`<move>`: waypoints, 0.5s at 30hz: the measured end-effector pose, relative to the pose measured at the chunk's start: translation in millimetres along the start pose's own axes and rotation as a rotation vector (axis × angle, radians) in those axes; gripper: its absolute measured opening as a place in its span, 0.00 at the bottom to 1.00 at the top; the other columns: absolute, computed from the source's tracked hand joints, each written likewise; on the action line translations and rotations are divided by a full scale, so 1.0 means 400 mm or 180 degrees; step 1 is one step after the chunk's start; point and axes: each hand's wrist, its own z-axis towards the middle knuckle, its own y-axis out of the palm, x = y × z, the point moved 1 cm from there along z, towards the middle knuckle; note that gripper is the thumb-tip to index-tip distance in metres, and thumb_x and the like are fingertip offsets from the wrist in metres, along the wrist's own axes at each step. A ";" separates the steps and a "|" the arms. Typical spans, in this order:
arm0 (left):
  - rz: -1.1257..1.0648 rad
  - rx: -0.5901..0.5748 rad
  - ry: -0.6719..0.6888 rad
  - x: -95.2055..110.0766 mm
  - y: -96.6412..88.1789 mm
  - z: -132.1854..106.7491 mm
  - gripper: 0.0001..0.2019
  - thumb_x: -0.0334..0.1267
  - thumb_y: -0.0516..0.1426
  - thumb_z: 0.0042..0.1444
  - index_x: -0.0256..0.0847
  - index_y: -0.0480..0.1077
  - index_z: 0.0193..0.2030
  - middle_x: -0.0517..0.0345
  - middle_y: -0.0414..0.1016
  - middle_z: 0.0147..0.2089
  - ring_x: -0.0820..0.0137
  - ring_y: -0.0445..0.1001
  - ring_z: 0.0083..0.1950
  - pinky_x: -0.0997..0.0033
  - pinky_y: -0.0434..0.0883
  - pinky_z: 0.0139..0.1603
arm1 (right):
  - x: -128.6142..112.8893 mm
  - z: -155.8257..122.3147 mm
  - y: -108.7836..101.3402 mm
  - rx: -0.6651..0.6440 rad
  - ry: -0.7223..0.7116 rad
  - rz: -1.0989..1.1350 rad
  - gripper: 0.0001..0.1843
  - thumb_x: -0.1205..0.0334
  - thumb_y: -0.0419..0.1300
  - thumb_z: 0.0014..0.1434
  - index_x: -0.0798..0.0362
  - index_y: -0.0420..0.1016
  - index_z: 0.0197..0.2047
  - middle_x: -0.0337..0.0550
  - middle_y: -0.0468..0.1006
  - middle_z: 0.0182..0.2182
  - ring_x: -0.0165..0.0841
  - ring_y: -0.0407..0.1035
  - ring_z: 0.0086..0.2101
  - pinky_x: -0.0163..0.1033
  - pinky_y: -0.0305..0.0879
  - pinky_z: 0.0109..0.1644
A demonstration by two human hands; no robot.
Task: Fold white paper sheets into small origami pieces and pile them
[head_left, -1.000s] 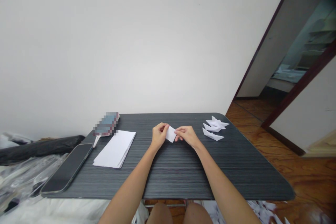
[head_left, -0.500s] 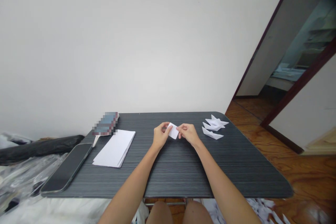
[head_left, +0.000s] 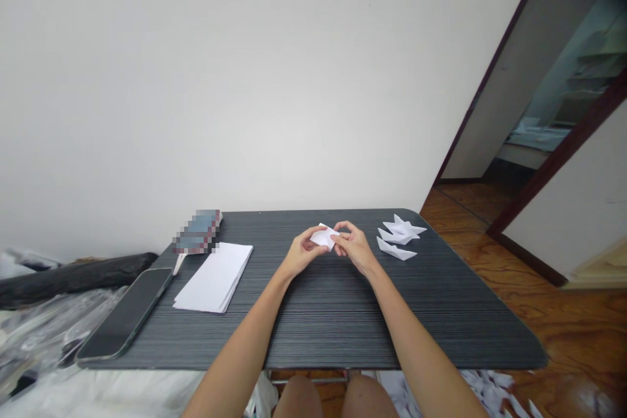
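Observation:
Both my hands meet above the middle of the dark striped table [head_left: 343,320]. Between them is a small folded piece of white paper [head_left: 324,236]. My left hand [head_left: 302,253] pinches its left side with thumb and fingers. My right hand [head_left: 353,247] pinches its right side, fingers curled over the top edge. The paper is held just above the tabletop, close to the far half. To the right of my right hand lie folded white paper boats [head_left: 399,238] in a small cluster.
A stack of white paper sheets [head_left: 214,276] lies at the left of the table, a blurred-out item [head_left: 198,230] behind it. A dark phone [head_left: 126,313] rests on the left front corner. Scraps of paper [head_left: 490,386] lie on the wooden floor at right.
My hands have drawn closer together and the paper has turned from a flat upright rectangle into a more folded, tilted shape. My left hand has shifted slightly right.

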 end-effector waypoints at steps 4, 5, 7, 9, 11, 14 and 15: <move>0.0314 -0.0010 0.0186 0.001 -0.007 0.000 0.17 0.38 0.59 0.43 0.37 0.70 0.42 0.50 0.67 0.44 0.67 0.68 0.43 0.71 0.67 0.41 | 0.001 0.002 -0.005 -0.0088 0.0037 -0.0008 0.13 0.56 0.59 0.43 0.55 0.65 0.30 0.31 0.65 0.11 0.21 0.56 0.12 0.27 0.45 0.15; 0.0389 0.0016 0.0212 0.002 -0.009 0.000 0.15 0.38 0.58 0.44 0.37 0.71 0.41 0.50 0.68 0.44 0.67 0.68 0.43 0.70 0.66 0.42 | 0.001 0.002 -0.006 -0.0126 0.0042 -0.0006 0.12 0.56 0.59 0.44 0.55 0.65 0.30 0.32 0.65 0.12 0.22 0.56 0.12 0.28 0.46 0.15; 0.0522 0.0093 0.0235 0.008 -0.012 0.000 0.13 0.38 0.56 0.46 0.37 0.72 0.40 0.50 0.70 0.42 0.66 0.68 0.43 0.69 0.65 0.43 | 0.001 0.001 -0.005 -0.0204 0.0006 -0.0008 0.12 0.57 0.59 0.45 0.55 0.67 0.30 0.34 0.68 0.14 0.23 0.59 0.15 0.28 0.50 0.17; 0.0642 0.0213 0.0234 0.015 -0.015 0.000 0.12 0.39 0.54 0.49 0.37 0.73 0.37 0.52 0.71 0.40 0.66 0.68 0.42 0.68 0.65 0.44 | -0.001 0.000 -0.004 -0.0311 -0.0075 0.0005 0.12 0.57 0.60 0.44 0.55 0.68 0.32 0.38 0.71 0.21 0.24 0.63 0.20 0.29 0.55 0.22; 0.0703 0.0325 0.0235 0.020 -0.016 0.000 0.12 0.40 0.52 0.50 0.36 0.74 0.34 0.52 0.73 0.39 0.66 0.69 0.42 0.68 0.64 0.45 | -0.003 0.000 -0.003 -0.0419 -0.0140 0.0016 0.13 0.59 0.61 0.42 0.55 0.70 0.33 0.41 0.73 0.28 0.26 0.65 0.26 0.31 0.58 0.26; 0.0558 0.0423 0.0146 0.017 -0.013 0.001 0.13 0.40 0.53 0.50 0.35 0.73 0.35 0.52 0.73 0.40 0.65 0.70 0.41 0.68 0.66 0.43 | -0.003 0.003 -0.005 -0.0354 -0.0193 -0.0058 0.12 0.61 0.62 0.40 0.55 0.72 0.31 0.40 0.73 0.28 0.26 0.64 0.26 0.32 0.58 0.27; 0.0450 0.0454 0.0067 0.013 -0.012 0.001 0.13 0.40 0.54 0.48 0.35 0.72 0.38 0.51 0.73 0.41 0.65 0.70 0.40 0.68 0.67 0.41 | -0.003 0.004 -0.007 -0.0275 -0.0212 -0.0108 0.11 0.60 0.62 0.40 0.55 0.72 0.30 0.40 0.73 0.25 0.26 0.63 0.24 0.32 0.58 0.26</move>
